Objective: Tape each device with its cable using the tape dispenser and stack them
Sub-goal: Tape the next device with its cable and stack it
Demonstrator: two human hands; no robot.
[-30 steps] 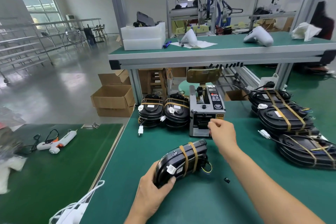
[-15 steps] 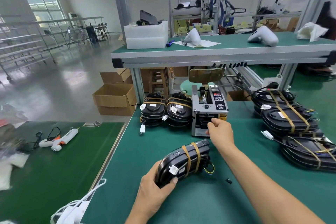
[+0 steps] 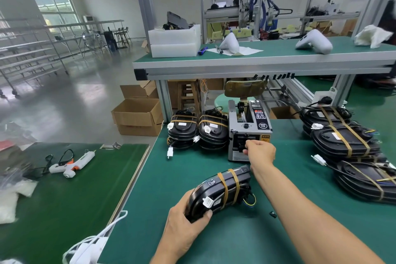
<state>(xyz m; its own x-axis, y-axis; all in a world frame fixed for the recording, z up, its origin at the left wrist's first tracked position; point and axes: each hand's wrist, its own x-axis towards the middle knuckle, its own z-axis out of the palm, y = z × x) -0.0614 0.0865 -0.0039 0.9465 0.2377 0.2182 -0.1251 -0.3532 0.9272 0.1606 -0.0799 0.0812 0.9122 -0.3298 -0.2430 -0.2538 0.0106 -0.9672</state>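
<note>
Black glossy plastic device (image 3: 220, 194), low centre of frame on the green bench mat (image 3: 192, 169), two tan tape bands (image 3: 228, 191) round it. Left hand (image 3: 186, 224) grips its near end, thumb curled over the edge by the white connector (image 3: 207, 202). Shell looks rigid, smooth, likely slippery; judged moderately light. Best held by the rim edges, clear of loose wires. Right of it, right hand (image 3: 260, 153) curled at the tape dispenser (image 3: 248, 133) mouth, centre frame; pinching tape or not, cannot tell.
</note>
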